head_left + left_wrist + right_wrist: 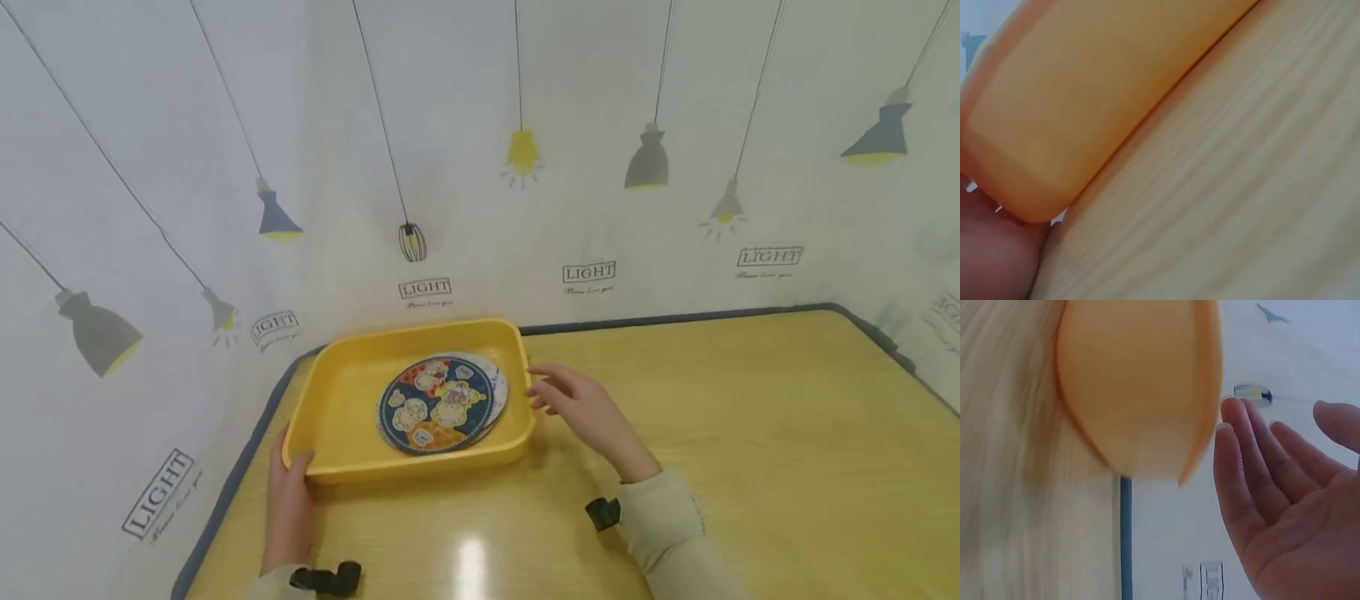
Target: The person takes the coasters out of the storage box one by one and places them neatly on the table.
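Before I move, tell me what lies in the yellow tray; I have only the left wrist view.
Observer: A round, dark-blue printed disc lies in the tray, nearer its right end.
Operator: Check whether anything shows from under that.
Observer: Yes, a paler piece with a curved edge sticks out past its right side.
Operator: Now report the right side.
Observer: The right hand is there, fingers extended close to the rim; I cannot tell whether they touch it.

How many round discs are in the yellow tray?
2 visible: the dark blue disc on top, and the pale disc beneath it, showing past its right edge. More may be hidden underneath.
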Motion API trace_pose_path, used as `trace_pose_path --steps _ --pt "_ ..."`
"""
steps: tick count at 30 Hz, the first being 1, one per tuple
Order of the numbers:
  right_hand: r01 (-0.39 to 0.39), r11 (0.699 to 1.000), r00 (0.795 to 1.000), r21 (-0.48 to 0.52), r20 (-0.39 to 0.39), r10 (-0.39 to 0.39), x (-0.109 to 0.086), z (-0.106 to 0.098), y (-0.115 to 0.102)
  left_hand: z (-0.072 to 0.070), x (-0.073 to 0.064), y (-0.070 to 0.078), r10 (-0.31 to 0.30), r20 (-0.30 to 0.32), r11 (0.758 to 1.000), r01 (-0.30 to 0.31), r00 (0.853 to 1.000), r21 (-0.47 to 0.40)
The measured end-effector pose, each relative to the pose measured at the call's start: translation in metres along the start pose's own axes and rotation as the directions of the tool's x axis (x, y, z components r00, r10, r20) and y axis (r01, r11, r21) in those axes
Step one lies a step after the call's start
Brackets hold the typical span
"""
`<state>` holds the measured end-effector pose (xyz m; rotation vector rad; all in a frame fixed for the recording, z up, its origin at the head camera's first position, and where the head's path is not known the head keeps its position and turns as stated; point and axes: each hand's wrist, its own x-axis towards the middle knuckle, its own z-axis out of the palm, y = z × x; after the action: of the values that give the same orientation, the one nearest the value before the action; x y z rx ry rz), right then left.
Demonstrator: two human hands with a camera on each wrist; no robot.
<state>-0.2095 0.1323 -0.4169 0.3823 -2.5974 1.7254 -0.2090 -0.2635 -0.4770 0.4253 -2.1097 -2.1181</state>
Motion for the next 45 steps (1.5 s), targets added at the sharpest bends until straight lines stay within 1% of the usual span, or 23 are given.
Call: trace_pose_path --steps 3,4,5,6,8,10,11,12,15,18,20,22,24,25,26,29,31,32,33,36,40,42,45 --pt "-0.051 0.998 0.995 0.022 0.082 0.049 0.004 0.02 -0.002 -0.004 -0.013 -0.018 -0.041 0.048 0.992 0.047 0.998 -0.114" --pt "-0.064 0.997 0.992 0.031 0.115 0.06 0.006 0.027 -0.003 -0.005 -0.015 -0.023 -0.033 0.071 0.986 0.044 0.997 -0.162" --pt "-0.076 0.997 0.987 0.018 0.144 0.072 0.008 0.033 -0.005 -0.005 -0.016 -0.026 -0.016 0.091 0.978 0.034 0.996 -0.207" --pt "-0.082 0.996 0.981 -0.017 0.174 0.084 0.011 0.039 -0.006 -0.005 -0.016 -0.029 -0.002 0.102 0.969 0.027 0.995 -0.246" --pt "-0.062 0.993 0.967 -0.097 0.24 0.083 0.015 0.049 -0.009 -0.006 -0.014 -0.032 0.027 0.124 0.958 0.01 0.992 -0.287" --pt "-0.046 0.981 0.96 -0.191 0.264 0.096 0.017 0.057 -0.012 -0.007 -0.011 -0.033 0.05 0.14 0.951 -0.005 0.989 -0.309" --pt "-0.039 0.97 0.96 -0.239 0.261 0.103 0.017 0.059 -0.014 -0.007 -0.01 -0.032 0.056 0.145 0.951 -0.008 0.988 -0.309" --pt "-0.037 0.964 0.962 -0.264 0.251 0.105 0.018 0.061 -0.014 -0.007 -0.008 -0.031 0.06 0.152 0.954 -0.012 0.987 -0.3" --pt "-0.051 0.955 0.975 -0.291 0.194 0.111 0.02 0.064 -0.015 -0.006 -0.003 -0.028 0.066 0.168 0.956 -0.015 0.984 -0.292" --pt "-0.031 0.937 0.982 -0.347 0.162 0.093 0.022 0.069 -0.012 -0.007 0.001 -0.025 0.057 0.176 0.961 -0.006 0.983 -0.278" --pt "-0.005 0.922 0.984 -0.387 0.16 0.072 0.023 0.073 -0.01 -0.007 0.003 -0.025 0.048 0.173 0.961 0.002 0.984 -0.278" --pt "0.012 0.907 0.987 -0.421 0.151 0.057 0.025 0.076 -0.011 -0.007 0.005 -0.024 0.063 0.179 0.957 -0.008 0.982 -0.291" --pt "0.028 0.891 0.99 -0.452 0.139 0.039 0.027 0.079 -0.012 -0.007 0.008 -0.021 0.079 0.165 0.947 -0.022 0.983 -0.321" --pt "0.037 0.879 0.991 -0.475 0.134 0.031 0.028 0.08 -0.012 -0.006 0.01 -0.018 0.087 0.156 0.942 -0.03 0.984 -0.335" --pt "0.052 0.86 0.991 -0.508 0.13 0.017 0.029 0.082 -0.013 -0.005 0.012 -0.016 0.098 0.148 0.938 -0.042 0.984 -0.345" --pt "0.086 0.79 0.993 -0.607 0.114 -0.021 0.032 0.088 -0.013 -0.003 0.016 -0.008 0.124 0.111 0.929 -0.076 0.986 -0.363" --pt "0.09 0.755 0.995 -0.65 0.099 -0.033 0.034 0.091 -0.014 -0.003 0.018 -0.005 0.14 0.112 0.931 -0.092 0.984 -0.354" --pt "0.089 0.743 0.995 -0.664 0.094 -0.036 0.035 0.092 -0.015 -0.003 0.018 -0.003 0.147 0.113 0.93 -0.098 0.983 -0.355" --pt "0.082 0.739 0.995 -0.669 0.09 -0.029 0.037 0.093 -0.016 -0.004 0.019 -0.002 0.151 0.114 0.929 -0.101 0.982 -0.355" --pt "0.056 0.745 0.996 -0.665 0.091 0.007 0.041 0.095 -0.017 -0.006 0.019 0.0 0.148 0.112 0.931 -0.1 0.983 -0.352" --pt "-0.004 0.744 0.994 -0.668 0.077 0.074 0.049 0.097 -0.017 -0.009 0.018 0.001 0.135 0.095 0.934 -0.094 0.986 -0.346" --pt "-0.029 0.732 0.992 -0.681 0.071 0.105 0.052 0.098 -0.015 -0.01 0.018 0.0 0.136 0.094 0.936 -0.097 0.986 -0.338" --pt "-0.05 0.704 0.988 -0.708 0.07 0.14 0.053 0.103 -0.013 -0.013 0.017 -0.002 0.128 0.097 0.943 -0.091 0.987 -0.319"
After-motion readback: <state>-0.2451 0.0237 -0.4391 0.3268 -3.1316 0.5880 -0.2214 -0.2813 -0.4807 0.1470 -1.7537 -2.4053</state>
